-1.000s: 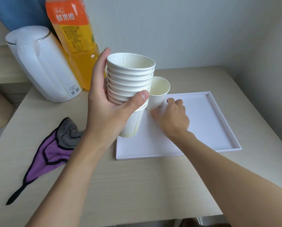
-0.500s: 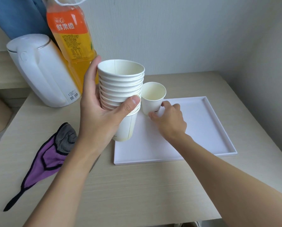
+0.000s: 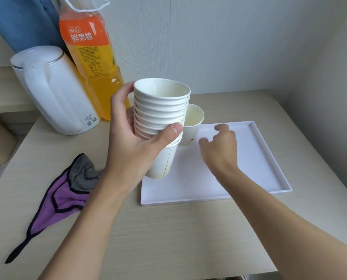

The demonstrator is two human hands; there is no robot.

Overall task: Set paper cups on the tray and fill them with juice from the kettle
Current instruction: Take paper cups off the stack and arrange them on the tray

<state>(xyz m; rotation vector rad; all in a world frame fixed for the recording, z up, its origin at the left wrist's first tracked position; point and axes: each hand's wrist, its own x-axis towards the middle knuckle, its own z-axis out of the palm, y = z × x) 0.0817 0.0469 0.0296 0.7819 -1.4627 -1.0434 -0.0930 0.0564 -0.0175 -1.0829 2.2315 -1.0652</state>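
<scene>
My left hand (image 3: 136,142) grips a stack of several white paper cups (image 3: 161,110), held just above the near left corner of the white tray (image 3: 265,158). One single paper cup (image 3: 191,126) stands upright on the tray's far left part, partly hidden behind the stack. My right hand (image 3: 221,148) hovers over the tray just right of that cup, fingers apart and holding nothing. The white kettle (image 3: 51,91) stands at the back left of the table, lid down.
A large orange juice bottle (image 3: 91,63) stands behind the kettle against the wall. A purple and grey cloth (image 3: 67,188) lies on the table to the left of the tray. The wall corner closes in on the right.
My right hand has let go of the single cup and drawn back to the right. The cup stays standing on the tray. My left hand keeps holding the stack.
</scene>
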